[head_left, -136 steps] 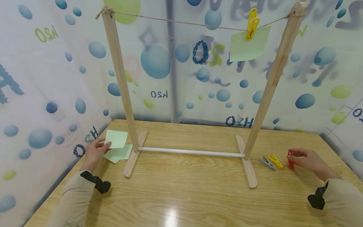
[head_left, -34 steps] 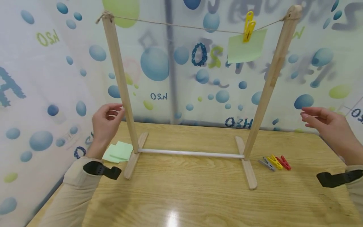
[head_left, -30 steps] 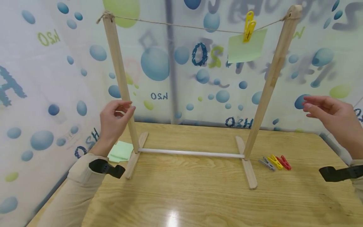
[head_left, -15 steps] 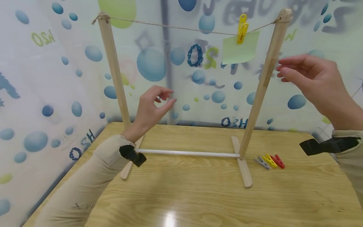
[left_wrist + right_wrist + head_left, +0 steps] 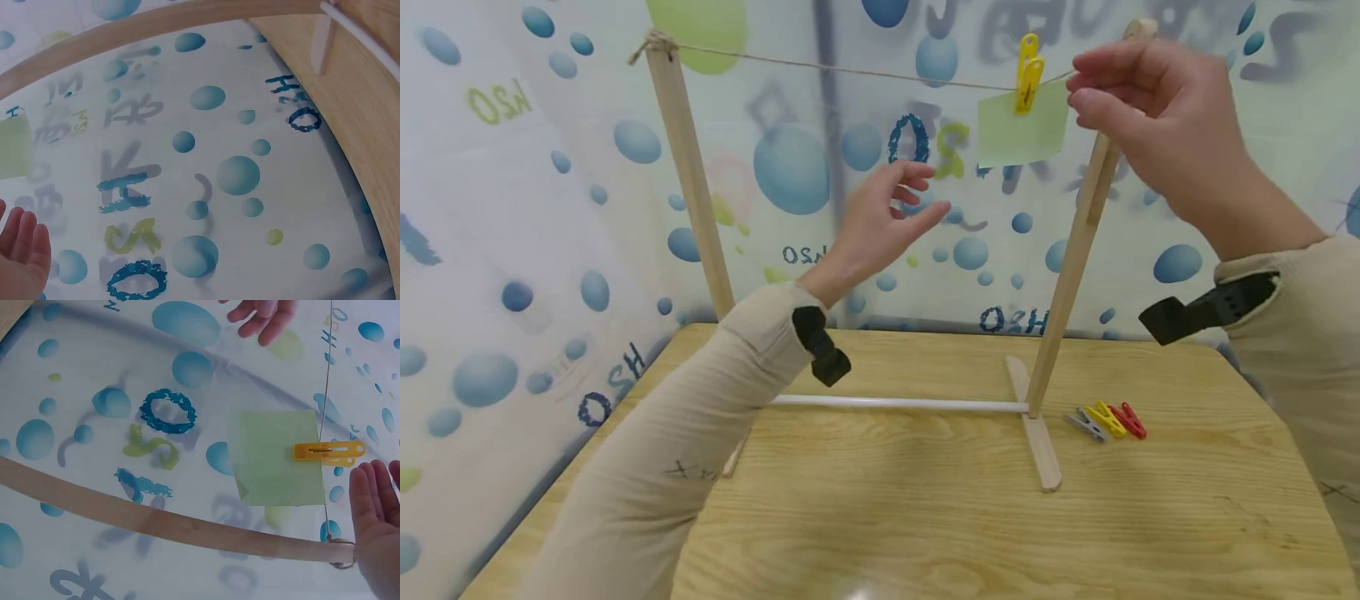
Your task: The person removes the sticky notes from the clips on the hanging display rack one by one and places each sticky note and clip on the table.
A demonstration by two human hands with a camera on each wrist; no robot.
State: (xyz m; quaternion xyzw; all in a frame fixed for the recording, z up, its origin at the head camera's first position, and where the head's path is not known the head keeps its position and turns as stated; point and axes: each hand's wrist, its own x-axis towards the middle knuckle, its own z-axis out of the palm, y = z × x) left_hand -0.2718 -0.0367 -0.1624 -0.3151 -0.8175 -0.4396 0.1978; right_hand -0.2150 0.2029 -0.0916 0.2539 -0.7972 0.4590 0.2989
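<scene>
A green paper note [image 5: 1018, 137] hangs from the string [image 5: 850, 70], fastened by a yellow clothespin [image 5: 1028, 82]. My right hand [image 5: 1172, 125] is raised beside the note's right edge, fingers loosely bent and holding nothing. In the right wrist view that hand [image 5: 378, 525] is just apart from the clothespin [image 5: 312, 451]. Lower and to the left of the note, my left hand [image 5: 887, 217] is in the air with fingers and thumb spread, also holding nothing. The left wrist view catches only part of this hand [image 5: 25, 259], below the note [image 5: 14, 149].
A wooden frame carries the string between its left post [image 5: 688, 175] and right post [image 5: 1075, 258]; a white rod [image 5: 895, 403] joins the feet. Grey [image 5: 1086, 425], yellow [image 5: 1107, 419] and red [image 5: 1129, 421] clothespins lie on the table [image 5: 925, 517]. My left arm covers the table's left part.
Earlier my left hand held a green note and my right a red clothespin; both were let go onto the table. Since then both hands have risen toward the hanging note, the left moving right.
</scene>
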